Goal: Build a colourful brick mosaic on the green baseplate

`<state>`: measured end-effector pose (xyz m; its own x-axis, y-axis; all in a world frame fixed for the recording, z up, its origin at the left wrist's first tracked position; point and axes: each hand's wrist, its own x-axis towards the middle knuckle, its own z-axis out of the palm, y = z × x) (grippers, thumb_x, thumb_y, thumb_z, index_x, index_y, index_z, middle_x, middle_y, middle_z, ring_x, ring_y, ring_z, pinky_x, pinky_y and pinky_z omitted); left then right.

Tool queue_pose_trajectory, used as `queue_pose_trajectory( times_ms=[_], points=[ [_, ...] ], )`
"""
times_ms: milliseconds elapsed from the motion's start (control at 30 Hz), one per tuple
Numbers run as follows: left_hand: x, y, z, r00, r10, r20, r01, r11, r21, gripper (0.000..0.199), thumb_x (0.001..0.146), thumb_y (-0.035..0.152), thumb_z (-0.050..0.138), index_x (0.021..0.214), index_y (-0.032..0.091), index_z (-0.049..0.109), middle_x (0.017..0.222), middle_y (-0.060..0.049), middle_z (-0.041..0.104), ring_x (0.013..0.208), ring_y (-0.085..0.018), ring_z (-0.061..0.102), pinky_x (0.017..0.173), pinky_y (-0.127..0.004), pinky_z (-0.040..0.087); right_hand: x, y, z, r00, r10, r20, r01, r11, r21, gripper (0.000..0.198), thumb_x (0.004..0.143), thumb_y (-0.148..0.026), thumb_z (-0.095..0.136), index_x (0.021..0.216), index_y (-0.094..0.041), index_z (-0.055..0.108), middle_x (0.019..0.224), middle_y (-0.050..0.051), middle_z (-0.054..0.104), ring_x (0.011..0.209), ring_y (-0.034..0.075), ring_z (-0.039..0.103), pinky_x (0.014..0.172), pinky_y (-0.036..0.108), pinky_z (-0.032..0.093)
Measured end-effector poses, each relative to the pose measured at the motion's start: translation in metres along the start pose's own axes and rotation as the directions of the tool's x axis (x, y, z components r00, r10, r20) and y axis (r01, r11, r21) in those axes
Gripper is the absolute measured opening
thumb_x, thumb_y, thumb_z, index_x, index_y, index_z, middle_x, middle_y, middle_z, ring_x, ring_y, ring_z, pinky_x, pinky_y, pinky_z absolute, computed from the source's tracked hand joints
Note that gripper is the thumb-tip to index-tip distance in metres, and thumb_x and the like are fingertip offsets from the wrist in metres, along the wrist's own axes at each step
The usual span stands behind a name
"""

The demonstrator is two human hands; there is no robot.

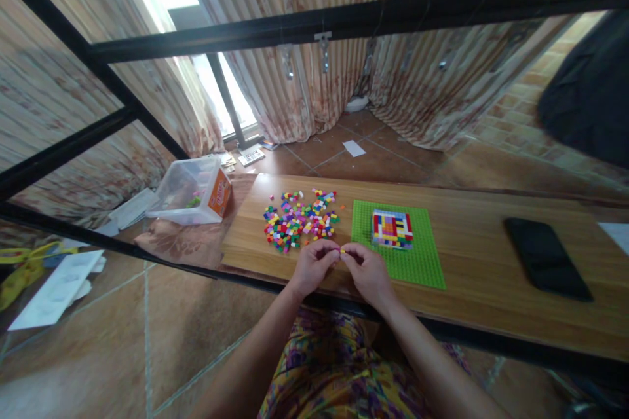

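My left hand (314,266) and my right hand (367,273) meet at the fingertips above the table's near edge, both pinched. A tiny yellow toy brick (343,251) shows at the tips of my right fingers. What my left fingers pinch is too small and covered to make out. Beyond my left hand lies a loose pile of small multicoloured toy bricks (289,226). Just past my right hand is a green studded baseplate (417,268). On it stands a low block built of red, white, yellow and blue bricks (392,229).
A black phone (548,258) lies on the wooden table (466,242) to the right. Past the table's left end stands a clear plastic box (189,190) with an orange label. A black metal bar (344,26) crosses in front of the curtains (304,91).
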<state>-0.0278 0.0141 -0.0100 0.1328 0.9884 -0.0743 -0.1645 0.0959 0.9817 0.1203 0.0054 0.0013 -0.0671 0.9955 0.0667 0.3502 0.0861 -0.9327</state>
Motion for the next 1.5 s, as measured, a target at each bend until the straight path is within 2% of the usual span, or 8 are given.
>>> queue_pose_trajectory(
  times_ms=[267,467,633,1000,1133,1333,1433,1500],
  points=[
    [0.003,0.002,-0.006,0.996,-0.08,-0.037,0.076,0.993,-0.092,0.028,0.07,0.038,0.079,0.08,0.014,0.069,0.065,0.0,0.064,0.058,-0.009,0.055,0.058,-0.021,0.045,0.006,0.004,0.001,1.0,0.001,0.017,-0.002,0.999,0.032,0.024,0.086,-0.039,0.056,0.087,-0.021,0.071,0.088,0.006,0.075,0.083,0.021,0.068,0.079,0.034,0.051],
    [0.009,-0.009,0.003,0.976,-0.022,-0.215,0.007,0.997,-0.072,0.024,0.075,0.037,0.073,0.084,0.015,0.068,0.071,0.0,0.067,0.062,-0.011,0.061,0.06,-0.023,0.051,0.03,0.011,0.005,0.995,-0.099,-0.028,0.08,0.917,-0.391,0.022,0.087,-0.029,0.05,0.084,-0.022,0.071,0.086,0.008,0.073,0.08,0.022,0.066,0.077,0.035,0.048],
    [0.016,-0.015,0.008,0.952,0.008,-0.306,-0.004,1.0,0.012,0.014,0.08,0.027,0.065,0.088,0.017,0.07,0.085,-0.004,0.072,0.073,-0.014,0.067,0.068,-0.027,0.058,0.044,0.013,0.012,0.985,-0.17,0.032,0.162,0.843,-0.514,0.02,0.086,-0.022,0.05,0.086,-0.023,0.07,0.083,0.006,0.072,0.08,0.02,0.064,0.075,0.033,0.047],
    [0.011,-0.009,0.013,0.938,-0.018,-0.346,-0.015,0.996,-0.093,0.02,0.071,0.025,0.074,0.089,0.016,0.071,0.087,-0.005,0.074,0.076,-0.015,0.068,0.069,-0.027,0.057,0.027,0.005,0.006,0.995,-0.096,-0.002,0.094,0.98,-0.176,0.028,0.089,-0.036,0.051,0.097,-0.022,0.073,0.102,0.009,0.075,0.093,0.023,0.068,0.086,0.038,0.051],
    [0.008,-0.004,0.011,0.949,-0.037,-0.312,-0.015,0.987,-0.162,0.025,0.066,0.026,0.079,0.087,0.015,0.071,0.082,-0.004,0.074,0.072,-0.014,0.066,0.071,-0.028,0.056,0.027,0.006,0.005,0.999,-0.01,0.035,0.009,1.0,0.024,0.027,0.084,-0.042,0.058,0.091,-0.021,0.074,0.095,0.008,0.076,0.09,0.024,0.069,0.084,0.04,0.053],
    [0.004,-0.004,0.007,0.975,-0.036,-0.217,-0.012,0.976,-0.218,0.018,0.067,0.023,0.077,0.081,0.016,0.069,0.076,-0.001,0.07,0.068,-0.012,0.063,0.07,-0.026,0.052,0.029,0.008,0.0,0.992,0.012,0.126,-0.027,0.993,0.117,0.025,0.08,-0.042,0.062,0.085,-0.02,0.075,0.089,0.007,0.077,0.084,0.024,0.069,0.08,0.038,0.053],
    [0.002,-0.007,0.004,0.976,0.005,-0.22,-0.032,0.992,-0.121,0.013,0.072,0.022,0.072,0.083,0.016,0.068,0.075,-0.001,0.069,0.066,-0.013,0.061,0.068,-0.026,0.051,0.031,0.009,-0.002,0.993,0.01,0.116,-0.018,0.997,0.068,0.025,0.081,-0.041,0.062,0.085,-0.021,0.075,0.09,0.007,0.077,0.086,0.024,0.069,0.083,0.039,0.052],
    [0.0,-0.008,0.001,0.96,0.102,-0.259,-0.084,0.993,0.078,0.008,0.075,0.018,0.068,0.083,0.017,0.068,0.078,-0.002,0.069,0.071,-0.015,0.063,0.071,-0.028,0.052,0.034,0.01,-0.002,0.998,-0.024,0.065,0.027,0.999,-0.043,0.024,0.082,-0.04,0.059,0.086,-0.022,0.074,0.091,0.007,0.076,0.087,0.024,0.068,0.085,0.041,0.051]
  ],
)
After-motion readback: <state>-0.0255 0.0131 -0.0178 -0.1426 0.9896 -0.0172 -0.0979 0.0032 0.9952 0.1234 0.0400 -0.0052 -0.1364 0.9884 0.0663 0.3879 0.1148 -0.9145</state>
